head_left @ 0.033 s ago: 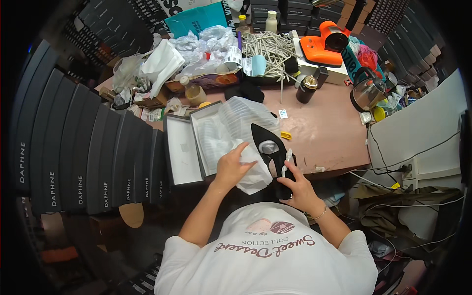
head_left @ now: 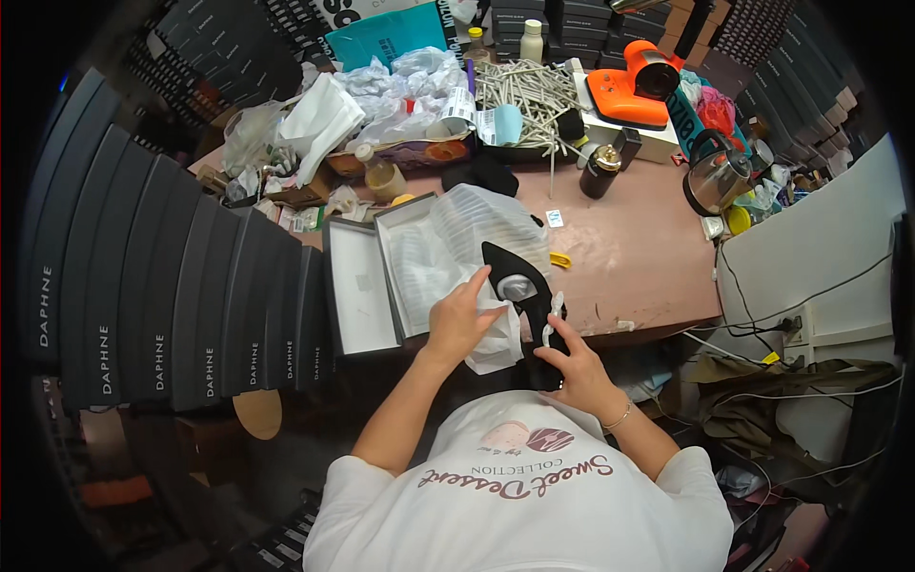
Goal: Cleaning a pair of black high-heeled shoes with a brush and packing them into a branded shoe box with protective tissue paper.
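A black pointed shoe (head_left: 532,271) is held over the table's near edge, its toe pointing away and to the left. A greyish wad of stuffing (head_left: 516,287) fills its opening. My right hand (head_left: 579,372) grips the shoe at its heel end, beside a twisted white strip (head_left: 553,319). My left hand (head_left: 456,324) has its fingers apart, with the index fingertip at the shoe's toe edge. Below that hand hangs white tissue paper (head_left: 497,351). An open shoebox (head_left: 383,234) lined with translucent wrapping (head_left: 467,221) lies to the left, next to its lid (head_left: 362,310).
Dark shoeboxes (head_left: 181,286) are stacked along the left. At the back are a heap of pale sticks (head_left: 524,95), crumpled plastic (head_left: 415,76), an orange device (head_left: 624,100) and a dark jar (head_left: 599,172). A glass kettle (head_left: 717,181) stands right; cables (head_left: 762,324) hang beyond the table.
My left hand's index finger has come up to the shoe's toe edge, and the shoe has turned slightly. The whole view has shifted a little.
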